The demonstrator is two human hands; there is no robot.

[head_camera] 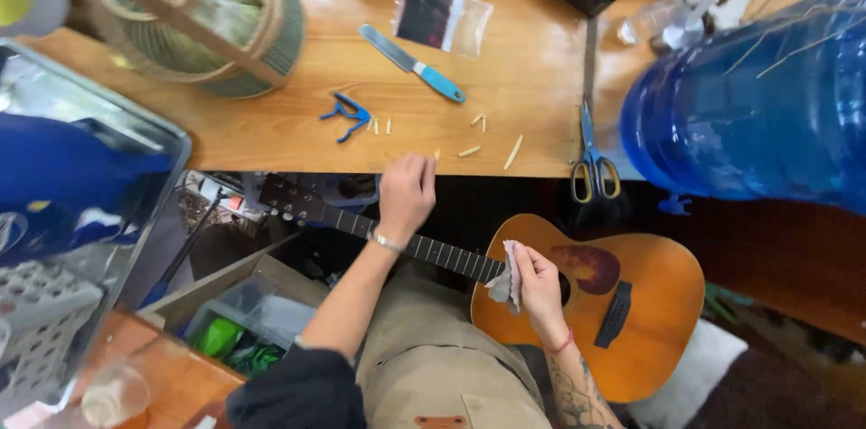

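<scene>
Acoustic guitar (631, 303) lay across the person's lap, body under the right side, neck (361, 223) running up-left beneath the table edge (271, 158).

Left hand (406, 194) was stretched forward over the neck, fingers loosely curled together, tips at the table edge. Just beyond the fingertips: a scatter of small pale pegs (469, 151). Whether a peg was pinched in that hand could not be told.

Right hand (538, 289) rested on the guitar top beside the soundhole, thumb and fingers clamped on a small grey cloth (505, 280), which hung just left of the knuckles over the end of the fretboard.

Farther from the left fingertips: blue plastic tool (347, 115), blue-handled knife (413, 64); to their right, yellow-handled scissors (593, 163).

Judged step: cleaning around the fretboard end, with a reach for a peg. The next move would call for a fine pinch on one peg while the cloth hand steadies the body.
</scene>
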